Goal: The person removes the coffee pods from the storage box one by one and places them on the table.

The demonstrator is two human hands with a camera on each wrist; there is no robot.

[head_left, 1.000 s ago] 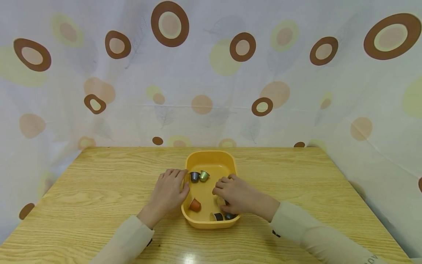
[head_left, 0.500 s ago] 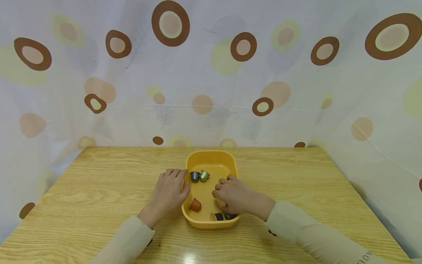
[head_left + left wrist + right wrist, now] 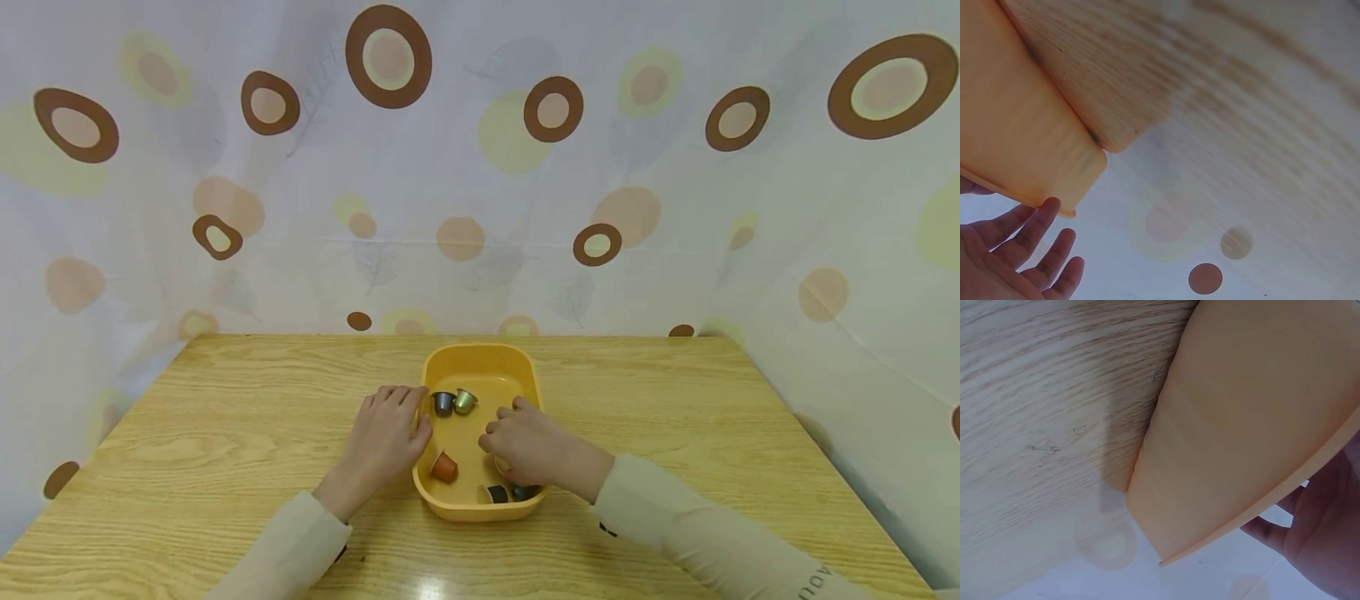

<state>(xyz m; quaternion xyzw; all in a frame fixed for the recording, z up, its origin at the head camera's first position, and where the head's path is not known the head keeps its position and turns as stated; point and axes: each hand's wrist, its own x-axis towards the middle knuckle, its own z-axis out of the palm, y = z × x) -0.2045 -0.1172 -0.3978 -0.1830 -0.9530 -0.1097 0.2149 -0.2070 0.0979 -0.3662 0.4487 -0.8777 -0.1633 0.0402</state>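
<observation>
A yellow plastic basin (image 3: 480, 512) stands on the table with several coffee capsules inside. My left hand (image 3: 384, 433) rests at its left rim, fingers extended; the left wrist view shows a fingertip (image 3: 1051, 204) touching that rim. Reaching over the right side, my right hand (image 3: 534, 442) has its fingers bent around a coffee capsule (image 3: 501, 465), whose pale lid shows between thumb and fingers. A dark capsule (image 3: 443, 404) and a green capsule (image 3: 465, 402) lie toward the back left. Nearer the front are an orange capsule (image 3: 444, 467), a black capsule (image 3: 496, 494) and a dark capsule (image 3: 524, 492), partly hidden.
The wood-grain table (image 3: 247, 433) extends on both sides of the basin. Behind it and at the sides hangs a pale curtain (image 3: 457, 167) with brown, peach and yellow round shapes. In the right wrist view, the basin wall (image 3: 1235, 425) hides the right fingertips.
My right hand and forearm have shifted slightly left, the wrist most clearly. My left hand stays at the rim. The other capsules lie where they were.
</observation>
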